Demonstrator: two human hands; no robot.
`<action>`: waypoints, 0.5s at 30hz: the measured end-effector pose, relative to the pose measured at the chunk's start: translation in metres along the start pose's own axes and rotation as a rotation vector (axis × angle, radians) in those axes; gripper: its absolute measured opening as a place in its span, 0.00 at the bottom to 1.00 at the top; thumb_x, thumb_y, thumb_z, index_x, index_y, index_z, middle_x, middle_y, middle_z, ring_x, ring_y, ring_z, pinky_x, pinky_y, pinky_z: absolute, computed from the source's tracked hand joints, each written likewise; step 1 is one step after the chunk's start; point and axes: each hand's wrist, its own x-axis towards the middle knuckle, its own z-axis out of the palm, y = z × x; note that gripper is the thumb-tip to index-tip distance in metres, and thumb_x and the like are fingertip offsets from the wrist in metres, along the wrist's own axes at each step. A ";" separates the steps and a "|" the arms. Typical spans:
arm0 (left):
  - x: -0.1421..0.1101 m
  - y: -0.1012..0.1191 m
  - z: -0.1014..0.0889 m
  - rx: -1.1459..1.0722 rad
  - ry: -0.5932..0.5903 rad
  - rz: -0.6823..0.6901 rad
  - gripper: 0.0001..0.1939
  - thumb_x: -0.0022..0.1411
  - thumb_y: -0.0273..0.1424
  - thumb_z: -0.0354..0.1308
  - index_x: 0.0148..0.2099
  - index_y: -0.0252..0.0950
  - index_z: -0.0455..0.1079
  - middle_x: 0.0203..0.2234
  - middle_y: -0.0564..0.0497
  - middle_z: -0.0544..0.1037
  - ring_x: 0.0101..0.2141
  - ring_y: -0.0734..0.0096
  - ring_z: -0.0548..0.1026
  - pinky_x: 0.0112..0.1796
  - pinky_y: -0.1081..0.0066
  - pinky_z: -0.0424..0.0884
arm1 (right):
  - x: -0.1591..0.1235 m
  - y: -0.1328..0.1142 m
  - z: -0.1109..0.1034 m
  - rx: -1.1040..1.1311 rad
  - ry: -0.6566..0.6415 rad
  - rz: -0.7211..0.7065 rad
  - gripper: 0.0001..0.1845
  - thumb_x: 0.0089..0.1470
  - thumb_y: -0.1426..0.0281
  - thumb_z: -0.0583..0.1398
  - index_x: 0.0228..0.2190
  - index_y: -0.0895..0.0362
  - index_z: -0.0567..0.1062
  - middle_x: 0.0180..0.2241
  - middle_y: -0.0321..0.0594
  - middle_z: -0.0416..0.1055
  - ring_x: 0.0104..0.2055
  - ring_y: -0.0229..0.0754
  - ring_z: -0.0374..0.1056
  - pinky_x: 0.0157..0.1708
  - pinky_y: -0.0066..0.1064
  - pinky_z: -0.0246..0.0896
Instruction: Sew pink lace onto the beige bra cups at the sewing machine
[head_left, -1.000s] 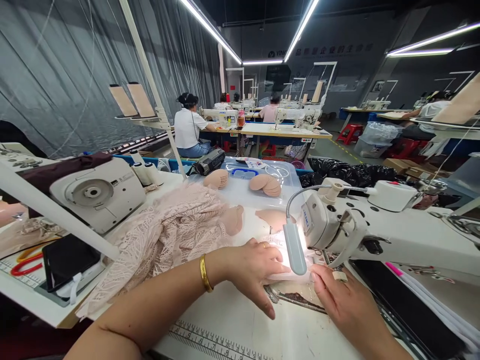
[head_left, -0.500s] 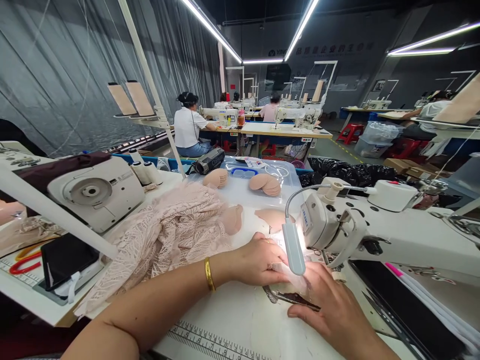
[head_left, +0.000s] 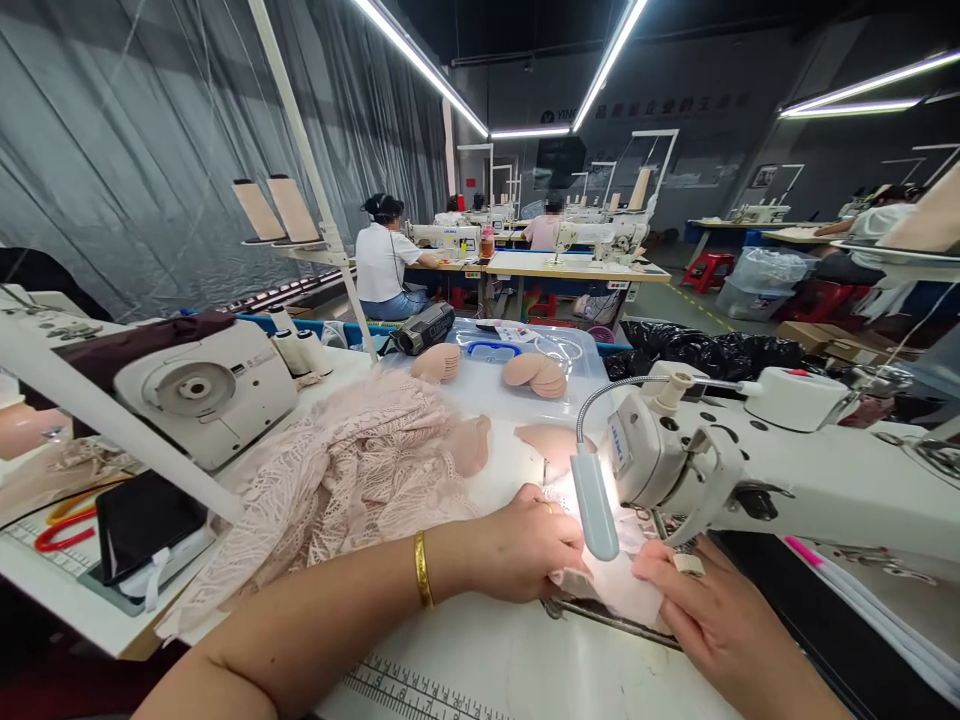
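Observation:
My left hand (head_left: 525, 545), a gold bangle at its wrist, is closed on the left edge of a piece of thin pale pink fabric (head_left: 626, 590). My right hand (head_left: 720, 605) pinches the fabric's right side and wears a cream band on one finger. The fabric is stretched between both hands on the bed of a white sewing machine (head_left: 645, 450). A grey lamp (head_left: 596, 505) lights this spot and hides the needle area. Just behind my left hand, a beige piece (head_left: 551, 440) lies on the table.
A heap of pale pink lace (head_left: 367, 450) covers the table at left. Behind it, stacked beige pads (head_left: 536, 373) rest on a clear plastic box (head_left: 480, 390). A black tray (head_left: 810, 610) lies right of my right hand. A second machine (head_left: 199, 390) stands at left; a person (head_left: 382, 260) sits ahead.
My right hand has moved right and now pinches the fabric's right side. The fabric is spread wider between my hands. My left hand has curled in more tightly. The view has shifted slightly.

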 end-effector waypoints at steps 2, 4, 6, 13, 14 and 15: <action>-0.001 0.001 -0.001 0.014 -0.010 -0.003 0.08 0.66 0.21 0.61 0.42 0.40 0.76 0.44 0.51 0.82 0.43 0.62 0.76 0.44 0.60 0.56 | 0.004 0.001 -0.013 0.107 -0.131 0.068 0.17 0.67 0.72 0.53 0.35 0.48 0.80 0.32 0.38 0.79 0.36 0.46 0.75 0.38 0.36 0.74; -0.001 -0.001 -0.002 0.010 -0.002 0.014 0.11 0.64 0.19 0.62 0.44 0.41 0.76 0.44 0.52 0.83 0.42 0.63 0.76 0.46 0.60 0.55 | 0.008 0.001 -0.025 0.247 -0.189 0.144 0.18 0.70 0.67 0.53 0.34 0.47 0.81 0.32 0.38 0.79 0.35 0.47 0.77 0.39 0.37 0.78; -0.001 -0.004 -0.001 0.012 0.021 0.035 0.12 0.63 0.19 0.63 0.45 0.41 0.76 0.43 0.53 0.84 0.42 0.63 0.76 0.48 0.57 0.53 | 0.011 -0.001 -0.032 0.406 -0.179 0.216 0.19 0.73 0.61 0.53 0.39 0.47 0.84 0.38 0.41 0.83 0.39 0.49 0.80 0.44 0.40 0.80; 0.004 -0.015 0.001 0.092 0.079 0.071 0.16 0.54 0.14 0.60 0.38 0.39 0.75 0.37 0.54 0.81 0.39 0.63 0.75 0.49 0.55 0.51 | 0.001 -0.014 0.017 0.290 -0.276 0.255 0.21 0.75 0.64 0.51 0.56 0.42 0.81 0.53 0.42 0.81 0.56 0.52 0.77 0.50 0.45 0.79; 0.005 -0.017 0.001 0.095 0.081 0.071 0.15 0.52 0.13 0.59 0.37 0.38 0.73 0.37 0.54 0.80 0.39 0.63 0.74 0.49 0.56 0.51 | -0.003 -0.013 0.024 0.213 -0.258 0.259 0.22 0.75 0.64 0.51 0.57 0.42 0.81 0.52 0.44 0.82 0.56 0.54 0.77 0.48 0.47 0.80; 0.005 -0.018 0.001 0.096 0.081 0.069 0.15 0.51 0.13 0.58 0.35 0.38 0.71 0.37 0.54 0.80 0.39 0.64 0.74 0.49 0.57 0.51 | -0.006 -0.012 0.030 0.153 -0.244 0.260 0.22 0.75 0.64 0.51 0.58 0.43 0.80 0.51 0.44 0.82 0.56 0.55 0.77 0.48 0.49 0.79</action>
